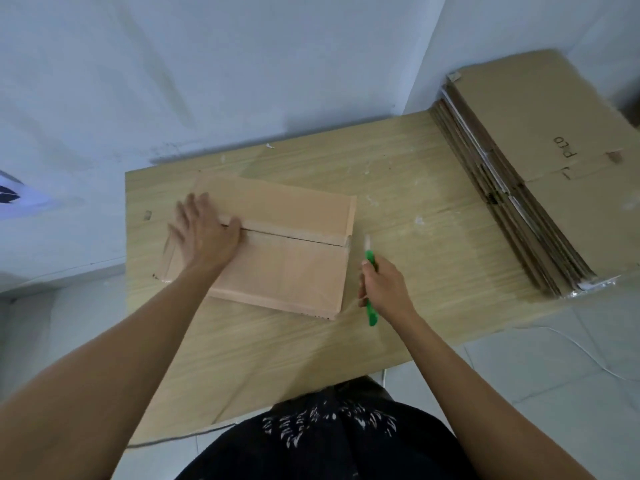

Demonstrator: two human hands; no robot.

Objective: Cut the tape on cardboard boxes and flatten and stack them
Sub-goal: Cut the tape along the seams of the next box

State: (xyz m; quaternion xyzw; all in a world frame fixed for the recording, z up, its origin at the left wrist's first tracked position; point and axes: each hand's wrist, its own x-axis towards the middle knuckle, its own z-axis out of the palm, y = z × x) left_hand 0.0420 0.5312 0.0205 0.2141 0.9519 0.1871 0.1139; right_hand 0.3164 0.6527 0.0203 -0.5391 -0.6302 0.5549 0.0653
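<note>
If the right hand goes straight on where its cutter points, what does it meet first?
Probably bare table, then the wall: the green cutter in the right hand points just past the box; depth is unclear.

Handwritten "PLD", roughly, marks the top flattened box (540, 116).

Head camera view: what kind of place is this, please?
Likely a plain indoor packing or storage corner: a wood-grain table against bare white walls, with a stack of flattened boxes at its right end.
</note>
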